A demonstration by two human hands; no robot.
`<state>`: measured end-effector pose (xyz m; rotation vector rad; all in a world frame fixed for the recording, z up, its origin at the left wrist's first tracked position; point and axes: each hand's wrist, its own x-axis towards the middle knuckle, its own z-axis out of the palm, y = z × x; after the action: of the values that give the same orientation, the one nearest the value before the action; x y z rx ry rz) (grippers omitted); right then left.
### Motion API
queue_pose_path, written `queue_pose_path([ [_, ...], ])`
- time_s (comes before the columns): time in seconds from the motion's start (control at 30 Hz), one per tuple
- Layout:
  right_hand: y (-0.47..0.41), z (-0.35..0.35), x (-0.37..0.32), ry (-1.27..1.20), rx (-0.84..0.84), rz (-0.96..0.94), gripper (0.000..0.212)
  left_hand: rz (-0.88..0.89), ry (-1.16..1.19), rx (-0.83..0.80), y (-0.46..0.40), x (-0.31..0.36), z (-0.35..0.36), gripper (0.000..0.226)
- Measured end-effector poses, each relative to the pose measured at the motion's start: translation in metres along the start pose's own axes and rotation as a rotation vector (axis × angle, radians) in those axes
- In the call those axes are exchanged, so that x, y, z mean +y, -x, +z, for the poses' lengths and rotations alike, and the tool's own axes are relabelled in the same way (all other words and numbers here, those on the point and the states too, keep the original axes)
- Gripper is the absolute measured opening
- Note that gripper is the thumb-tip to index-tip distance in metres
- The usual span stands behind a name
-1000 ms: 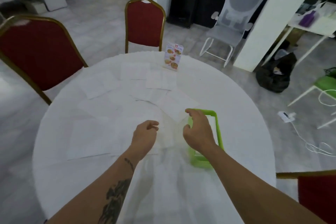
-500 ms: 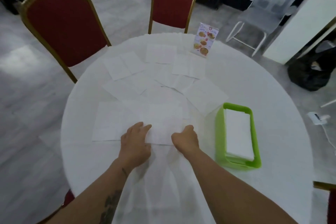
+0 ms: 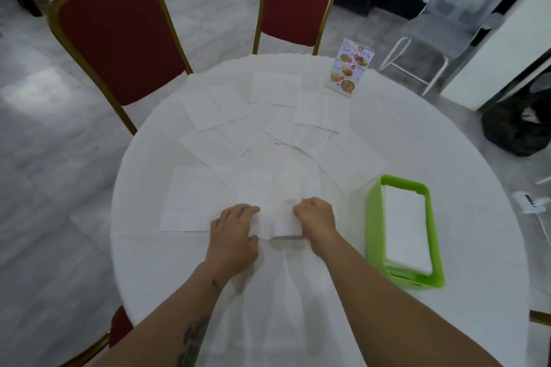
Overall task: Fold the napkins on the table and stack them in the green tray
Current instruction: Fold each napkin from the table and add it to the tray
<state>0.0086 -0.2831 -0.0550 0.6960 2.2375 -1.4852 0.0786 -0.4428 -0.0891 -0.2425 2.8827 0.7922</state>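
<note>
Several white napkins (image 3: pixel 274 89) lie spread flat over the round white table (image 3: pixel 417 143). One napkin (image 3: pixel 281 217) lies near me, its near edge between my hands. My left hand (image 3: pixel 234 232) presses flat on its left part. My right hand (image 3: pixel 316 217) is curled into a fist, pinching its right edge, which looks slightly lifted. To the right stands the green tray (image 3: pixel 374 229), holding a stack of folded napkins (image 3: pixel 405 229).
A menu card stand (image 3: pixel 350 68) sits at the table's far side. Two red chairs (image 3: pixel 119 39) with gold frames stand behind the table, a grey office chair (image 3: pixel 453 18) and a black bag (image 3: pixel 518 125) to the right.
My right hand has left the tray and come to the near napkin. Both hands now rest on that napkin, and the right one has closed on its edge. The view has tilted down.
</note>
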Motion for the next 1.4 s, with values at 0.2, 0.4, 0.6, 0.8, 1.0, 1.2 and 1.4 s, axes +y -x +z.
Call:
queue_pose_path([
  [0.2, 0.002, -0.034, -0.015, 0.067, 0.045, -0.245, 0.008, 0.01, 0.057, 0.042, 0.001, 0.013, -0.003, 0.055],
  [0.4, 0.002, -0.065, -0.024, 0.407, 0.074, -0.467, 0.012, 0.031, 0.116, 0.04, 0.002, 0.028, -0.002, 0.054],
  [0.6, 0.01, -0.057, -0.003, 0.573, -0.286, -0.367, 0.012, -0.029, 0.118, 0.003, 0.006, 0.037, 0.003, 0.05],
  [0.8, 0.013, -0.059, 0.031, 0.396, -0.17, -0.219, 0.038, -0.044, 0.084, -0.053, 0.014, 0.032, 0.004, 0.053],
  [1.0, 0.016, -0.04, 0.039, 0.539, -0.067, -0.177, 0.055, 0.013, -0.111, -0.172, 0.024, 0.039, 0.009, 0.058],
  [1.2, 0.015, -0.021, 0.031, 0.32, -0.031, -0.081, 0.02, 0.017, -0.218, -0.209, 0.026, 0.042, 0.011, 0.062],
  [1.4, 0.02, -0.022, 0.031, 0.12, 0.003, -0.06, 0.008, 0.035, -0.228, -0.249, 0.029, 0.04, 0.007, 0.066],
])
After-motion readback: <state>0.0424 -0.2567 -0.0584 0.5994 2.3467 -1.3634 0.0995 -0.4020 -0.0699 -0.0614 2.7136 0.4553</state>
